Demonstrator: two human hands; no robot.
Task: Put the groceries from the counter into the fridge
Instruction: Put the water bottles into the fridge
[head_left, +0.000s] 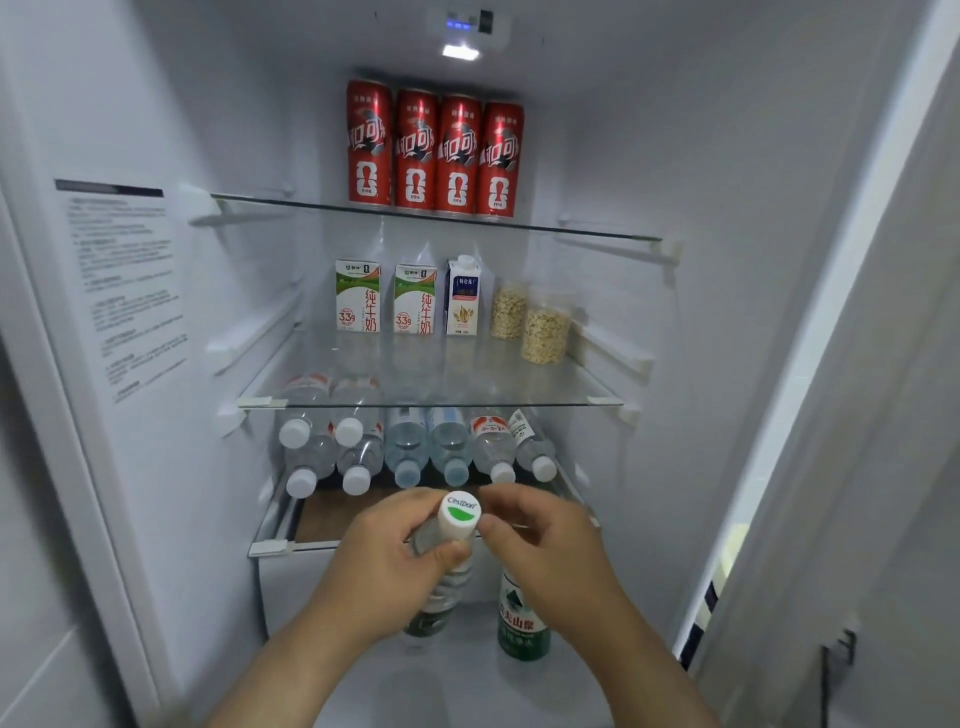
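Observation:
My left hand (387, 566) grips the neck of a clear water bottle (441, 592) with a white cap marked in green (460, 512), held in front of the fridge's lower compartment. My right hand (543, 540) is curled over the top of a second bottle with a green label (523, 621); that bottle's cap is hidden under the hand. Its fingertips lie beside the white cap. Both bottles hang just below the lowest glass shelf (270, 545).
The lowest shelf holds several water bottles (410, 452) lying with caps toward me. The middle shelf has milk cartons (358, 296) and two jars of oats (545, 327). Red cans (436, 153) stand on top. The fridge door (857, 364) is open at right.

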